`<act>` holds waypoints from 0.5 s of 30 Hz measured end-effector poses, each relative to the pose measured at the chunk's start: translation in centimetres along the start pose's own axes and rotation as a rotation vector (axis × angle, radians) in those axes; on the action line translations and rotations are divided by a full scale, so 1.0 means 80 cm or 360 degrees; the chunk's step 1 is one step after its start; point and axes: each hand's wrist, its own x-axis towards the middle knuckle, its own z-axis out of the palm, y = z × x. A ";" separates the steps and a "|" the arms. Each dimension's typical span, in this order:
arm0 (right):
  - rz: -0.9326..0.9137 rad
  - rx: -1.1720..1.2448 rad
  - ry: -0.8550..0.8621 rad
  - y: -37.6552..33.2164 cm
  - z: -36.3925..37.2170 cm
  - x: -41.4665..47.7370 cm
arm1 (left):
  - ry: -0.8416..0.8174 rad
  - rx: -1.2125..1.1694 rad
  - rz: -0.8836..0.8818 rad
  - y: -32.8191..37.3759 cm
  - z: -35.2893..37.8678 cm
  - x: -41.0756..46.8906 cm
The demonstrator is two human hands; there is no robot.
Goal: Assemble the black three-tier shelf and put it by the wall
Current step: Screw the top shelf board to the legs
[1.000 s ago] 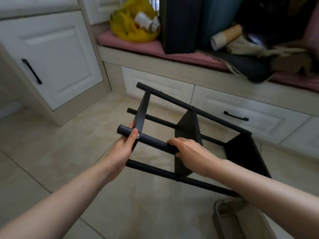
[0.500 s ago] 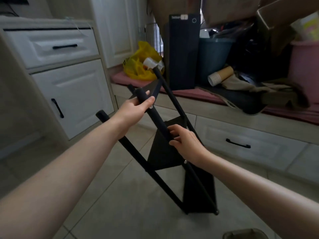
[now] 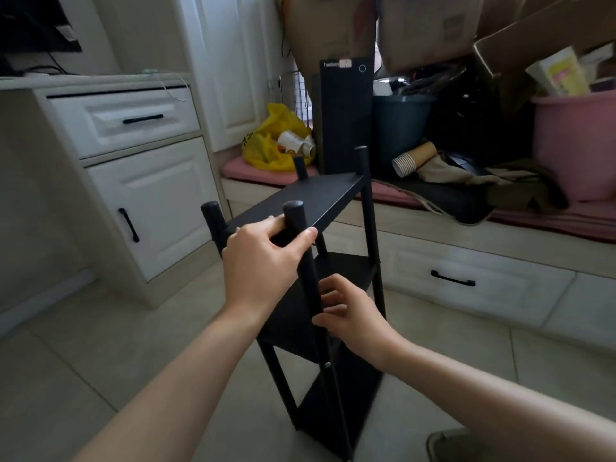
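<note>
The black three-tier shelf (image 3: 320, 198) stands upright on the tiled floor in the middle of the view, its four round posts pointing up. My left hand (image 3: 260, 258) grips the near edge of the top tier, thumb against the near right post. Lower down, my right hand (image 3: 346, 311) holds that same post between the top and middle tiers, fingers curled round it. A silver screw head shows on the post near the lowest tier.
A white cabinet (image 3: 140, 195) with black handles stands left. Behind the shelf runs a drawer bench (image 3: 466, 278) with a pink cushion, loaded with a yellow bag (image 3: 273, 141), a black computer tower (image 3: 345, 115), paper cups, bins and boxes. A beige container (image 3: 446, 445) sits at bottom right.
The shelf has swung from lying on its side to standing upright on the floor. My left hand moved from a post to the top tier's edge; my right hand stayed on a post.
</note>
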 end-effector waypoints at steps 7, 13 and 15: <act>0.0154 0.0307 -0.0225 0.002 -0.007 -0.052 | 0.0012 -0.0029 0.0018 0.014 -0.032 -0.052; 0.0223 0.0162 0.0322 -0.001 -0.070 -0.036 | -0.0155 -0.0093 0.0052 0.007 -0.058 -0.073; 0.0246 0.0061 0.0574 0.003 -0.095 -0.028 | -0.0153 -0.0128 0.0101 0.005 -0.062 -0.079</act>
